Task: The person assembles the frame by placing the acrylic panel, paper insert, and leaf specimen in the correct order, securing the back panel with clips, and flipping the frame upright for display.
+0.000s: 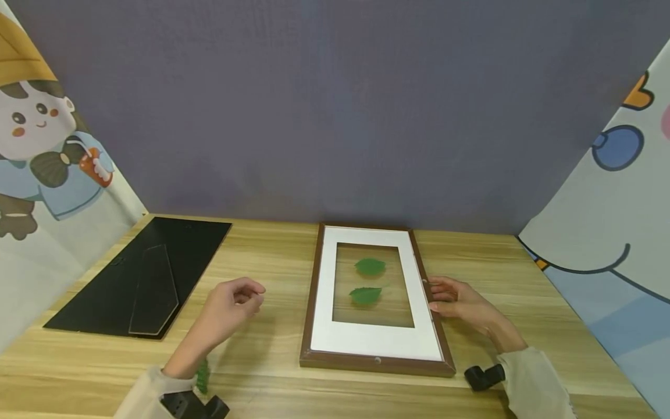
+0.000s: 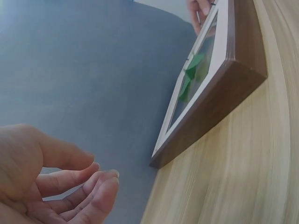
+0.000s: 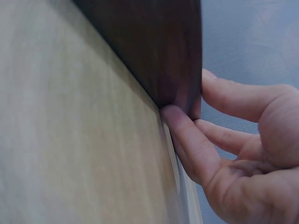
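Note:
A brown picture frame (image 1: 378, 364) with a white mat (image 1: 374, 342) lies face down or up, I cannot tell which, on the table. Two green leaves, an upper leaf (image 1: 370, 266) and a lower leaf (image 1: 366, 295), show in its clear window. My right hand (image 1: 466, 305) grips the frame's right side; in the right wrist view the thumb (image 3: 233, 98) is at one edge and a fingertip (image 3: 174, 114) at the edge by the table. Left of the frame, my left hand (image 1: 230, 308) hovers with loosely curled fingers, holding nothing.
A black backing board (image 1: 110, 297) with a stand flap lies at the table's left. Another green leaf (image 1: 202, 377) is partly hidden by my left wrist. A grey wall (image 1: 335, 116) rises behind the wooden table (image 1: 262, 361), with cartoon-printed panels on both sides.

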